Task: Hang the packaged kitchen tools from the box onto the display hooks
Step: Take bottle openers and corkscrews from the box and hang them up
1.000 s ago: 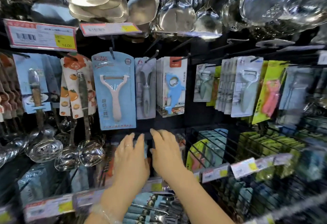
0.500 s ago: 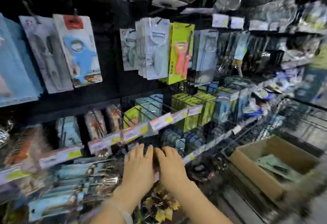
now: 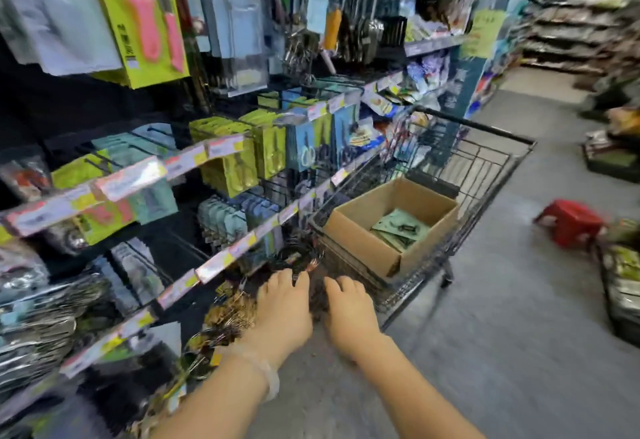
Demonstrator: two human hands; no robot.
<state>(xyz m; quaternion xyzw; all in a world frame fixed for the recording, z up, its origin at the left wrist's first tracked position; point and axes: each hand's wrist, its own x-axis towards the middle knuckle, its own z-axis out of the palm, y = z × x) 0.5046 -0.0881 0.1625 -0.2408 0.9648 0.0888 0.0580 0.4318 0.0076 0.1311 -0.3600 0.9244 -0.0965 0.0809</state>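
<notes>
Low in the middle of the view, two bare hands side by side, palms down, held out near the close corner of a wire shopping cart (image 3: pixel 460 175). Left hand (image 3: pixel 282 314): fingers loosely forward, a little spread, gripping nothing; a clear band around its wrist. Right hand (image 3: pixel 349 310): fingers relaxed and slightly bent, likewise holding nothing. Whether any fingertip touches the dark, blurred goods below cannot be told.

Just beyond the hands, inside the cart, an open cardboard box (image 3: pixel 367 244). At its bottom, a few pale green packaged kitchen tools (image 3: pixel 400 229) lying flat, apart from both hands.

To the left, shelving with display hooks (image 3: pixel 152 133) and strips of price labels (image 3: pixel 221 263) along the rails. Up top, a lime-green card with a pink peeler (image 3: pixel 147 12), beside grey-blue packs. Lower down, rows of lime-green and blue carded scissors (image 3: pixel 270 147), then blurred metal items on the bottom rows.

On the grey floor to the right, a red stool (image 3: pixel 571 227), well apart from the cart; further shelves of goods beyond, too blurred to name.
</notes>
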